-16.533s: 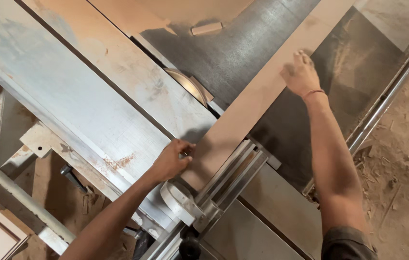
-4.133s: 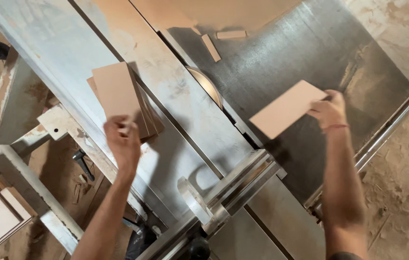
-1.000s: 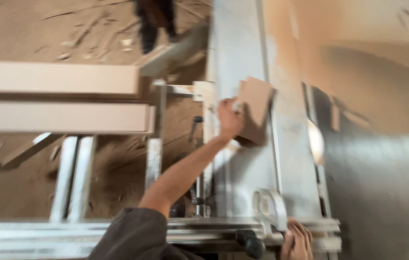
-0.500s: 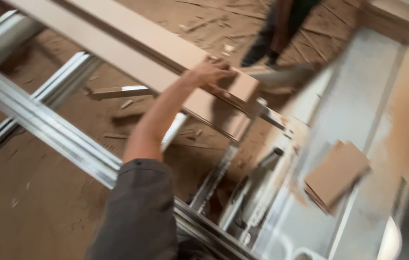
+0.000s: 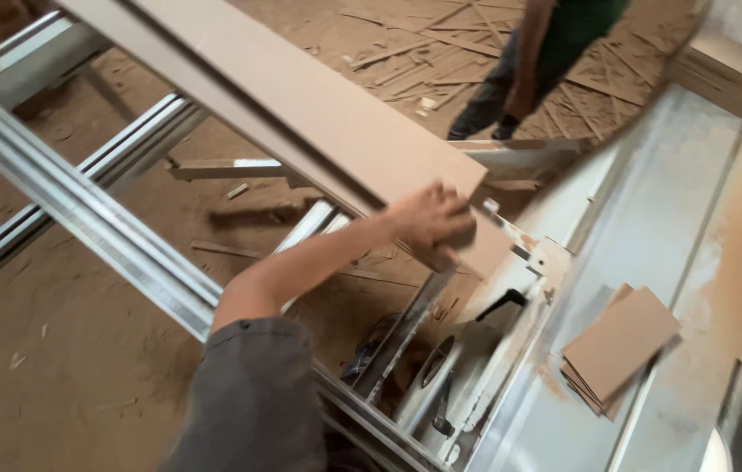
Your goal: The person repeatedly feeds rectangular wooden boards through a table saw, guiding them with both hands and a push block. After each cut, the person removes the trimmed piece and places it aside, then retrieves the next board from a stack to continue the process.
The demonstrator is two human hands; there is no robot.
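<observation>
- The long board (image 5: pixel 301 114) lies slantwise on the metal rails (image 5: pixel 82 218) of the saw desk (image 5: pixel 651 245), its near end just over the desk's left edge.
- The left hand (image 5: pixel 430 223) is clamped on that near end, fingers curled over the corner and down its edge.
- The right hand is out of view, so its state cannot be told.
- Judging by its look, the board is stiff and flat, a pale fibreboard strip, long enough to be awkward rather than heavy; held at one end alone it would lever down at the far end.
- Its faces look smooth and dusty, so likely slippery; the edges give the surer hold, one hand near the end and another further along.
- Corners of such board probably chip if knocked on the rails.
- A stack of small offcuts (image 5: pixel 620 350) lies on the desk, well apart from the hand.
- Beyond, another person's legs (image 5: pixel 511 87) stand on the floor (image 5: pixel 56 350), which is strewn with sawdust and wood strips.
- Against half a second ago, the hand is in much the same place on the board's end, the view has swung a little, and the offcuts sit lower right as before.
- Four seconds ago that hand held a small offcut above the desk instead.
</observation>
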